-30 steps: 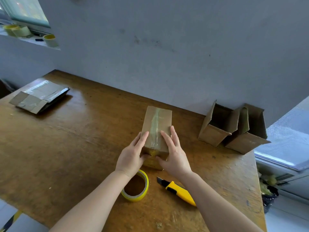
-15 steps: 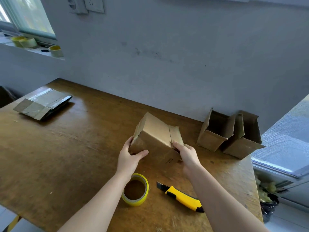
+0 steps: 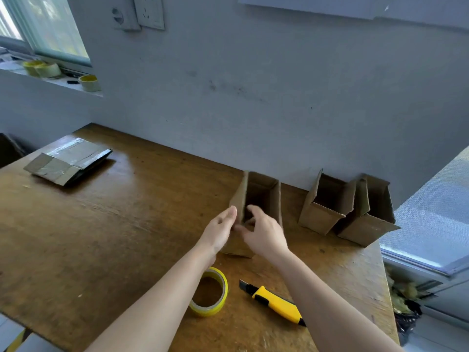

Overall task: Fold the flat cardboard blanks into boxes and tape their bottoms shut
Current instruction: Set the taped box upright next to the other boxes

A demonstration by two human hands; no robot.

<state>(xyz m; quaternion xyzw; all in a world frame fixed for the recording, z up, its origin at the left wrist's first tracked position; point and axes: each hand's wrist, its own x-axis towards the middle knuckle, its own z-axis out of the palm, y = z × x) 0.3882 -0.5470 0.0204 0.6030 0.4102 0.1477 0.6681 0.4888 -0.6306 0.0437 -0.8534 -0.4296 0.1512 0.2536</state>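
Both hands [image 3: 243, 231] at upright box [image 3: 264, 196]

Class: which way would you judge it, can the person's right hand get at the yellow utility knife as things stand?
Probably yes. The right hand is at the open box, and the utility knife lies uncovered on the table just beside the right forearm, apart from the tape roll.

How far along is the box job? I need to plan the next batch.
Done: two open boxes stand by the wall. In hand: a third box, upright and open-topped, between the left hand and right hand. Left: the stack of flat blanks at the table's far left.
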